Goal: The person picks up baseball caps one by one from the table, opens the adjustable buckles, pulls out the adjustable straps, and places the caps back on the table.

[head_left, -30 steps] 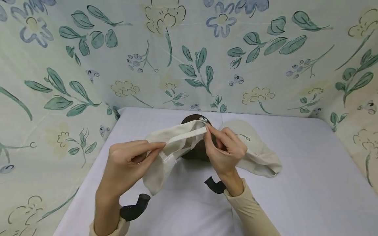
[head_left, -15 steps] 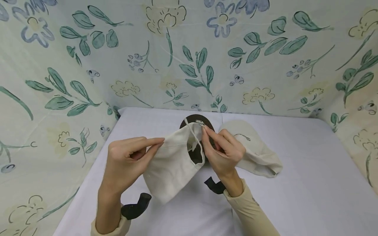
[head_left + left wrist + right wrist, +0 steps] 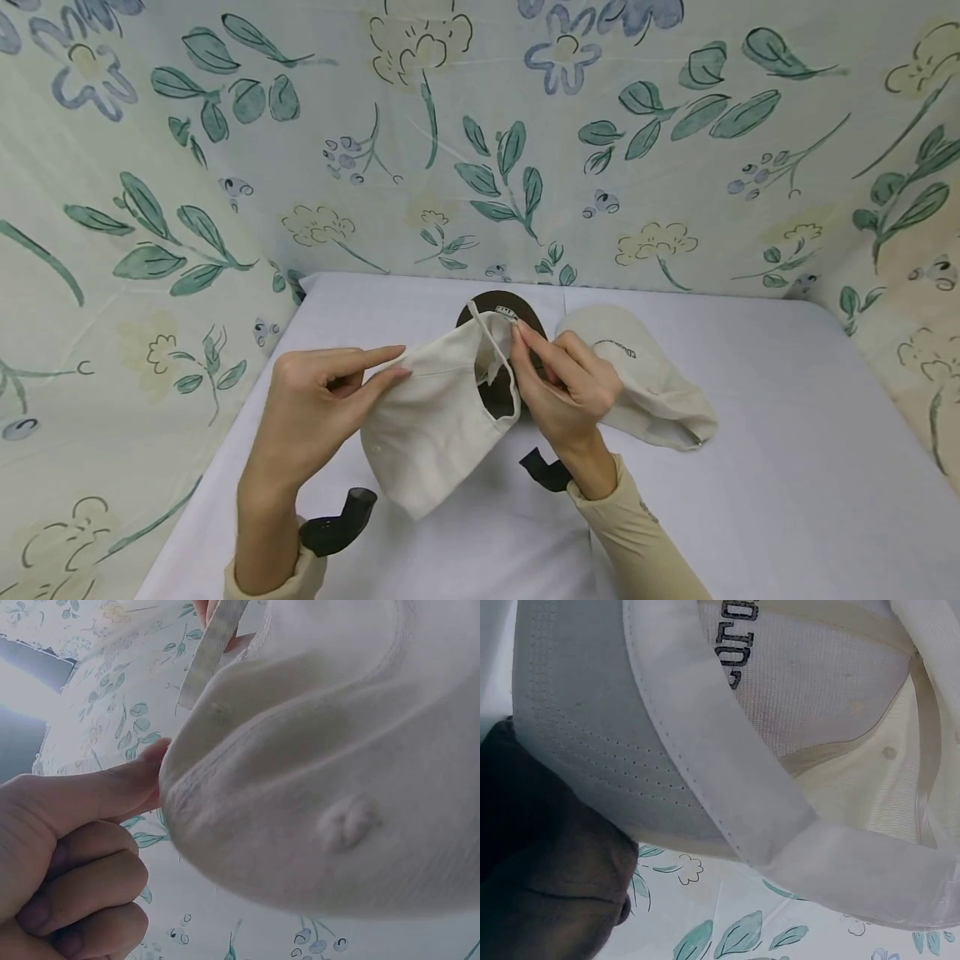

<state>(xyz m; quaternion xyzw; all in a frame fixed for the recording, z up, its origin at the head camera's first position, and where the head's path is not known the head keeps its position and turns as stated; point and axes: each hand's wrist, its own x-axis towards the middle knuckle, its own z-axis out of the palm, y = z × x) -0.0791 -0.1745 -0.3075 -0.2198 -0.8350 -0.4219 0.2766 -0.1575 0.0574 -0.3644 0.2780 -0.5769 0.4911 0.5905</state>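
A cream baseball cap [image 3: 442,417] hangs in the air between both hands, its opening and back strap turned toward the right. My right hand [image 3: 566,379] pinches its edge between thumb and index finger; in the right wrist view dark, shadowed fingers [image 3: 577,877] lie against the stitched brim [image 3: 577,712]. My left hand [image 3: 315,408] is at the cap's left side, thumb and index finger slightly parted right at the fabric. In the left wrist view its fingertips meet the crown's edge [image 3: 180,802], with the other fingers folded. Dark lettering [image 3: 735,641] shows inside the cap.
A dark brown cap [image 3: 487,304] sits behind the held one, partly hidden. To its right another cream cap [image 3: 652,375] lies on the white-covered table [image 3: 787,433]. A floral cloth [image 3: 480,150] hangs behind and at the sides. Black wrist mounts [image 3: 341,523] stick out below the hands.
The cream cap has turned over, so its crown now faces the camera instead of its inner band. My left thumb and index finger have parted and drawn slightly left; the right hand keeps its pinch.
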